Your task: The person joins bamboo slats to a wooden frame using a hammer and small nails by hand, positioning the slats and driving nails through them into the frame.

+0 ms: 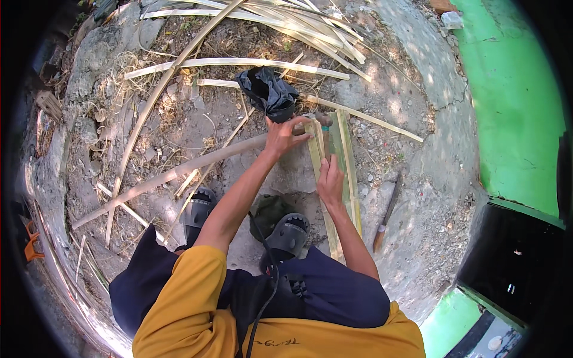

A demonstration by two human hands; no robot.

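Note:
My right hand (330, 179) is wrapped round the wooden handle of a hammer (326, 141), whose head is near the far end of a narrow frame of pale bamboo strips (353, 194). The frame slants from near my right knee up past the hand. My left hand (283, 138) has its thumb and forefinger at the frame's left edge, closed on a bamboo strip (314, 146); whether a small thing is between the fingertips I cannot make out. A long wooden pole (179, 172) runs in under this hand. Just beyond it stands an opened black plastic bag (267, 93).
A large knife with a wooden handle (388, 212) lies on the ground to the right. Several loose bamboo strips (286, 24) are spread at the far side and left. My feet in grey clogs (287, 234) are close behind the work. A green painted surface (507, 89) borders the right.

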